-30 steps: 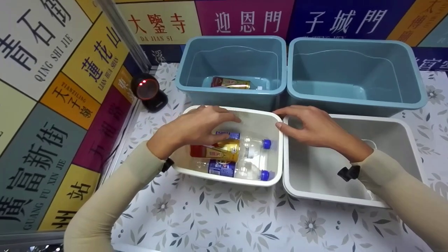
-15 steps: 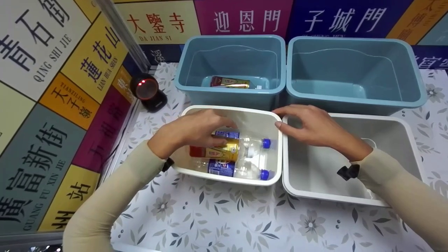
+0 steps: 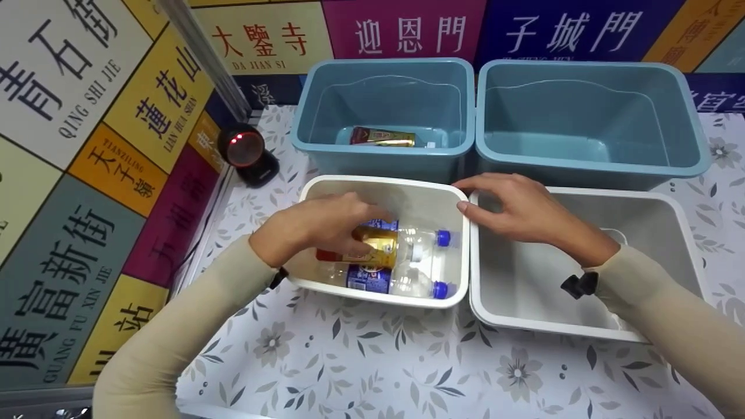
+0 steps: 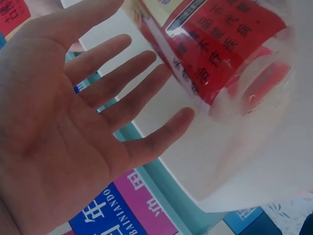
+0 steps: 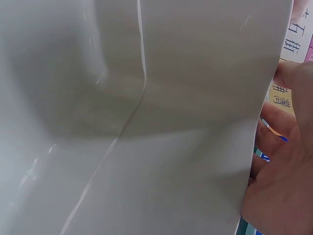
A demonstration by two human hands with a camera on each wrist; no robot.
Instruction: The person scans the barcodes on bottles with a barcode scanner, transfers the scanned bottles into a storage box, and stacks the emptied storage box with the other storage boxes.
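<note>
My left hand (image 3: 326, 221) reaches into the left white bin (image 3: 372, 299), its thumb and fingers over a bottle with a yellow and red label (image 3: 381, 247). In the left wrist view its fingers are spread beside the bottle's red-labelled end (image 4: 210, 49). Two clear bottles with blue caps lie on either side of it, a near one (image 3: 407, 285) and a far one (image 3: 420, 235). At the back corner where the white bins meet rests my right hand (image 3: 518, 209), thumb at the rim. The right wrist view shows that hand (image 5: 286, 166) partly hidden behind a white wall.
To the right stands a second white bin (image 3: 553, 279), with a pale strand inside. Behind are two blue bins; the left one (image 3: 384, 152) contains a red and gold labelled item (image 3: 381, 137), the other (image 3: 593, 163) is beside it. A black scanner (image 3: 247, 154) stands left.
My left hand has dipped lower into the left white bin, its thumb coming down over the yellow and red bottle. The right hand stays at the rim.
</note>
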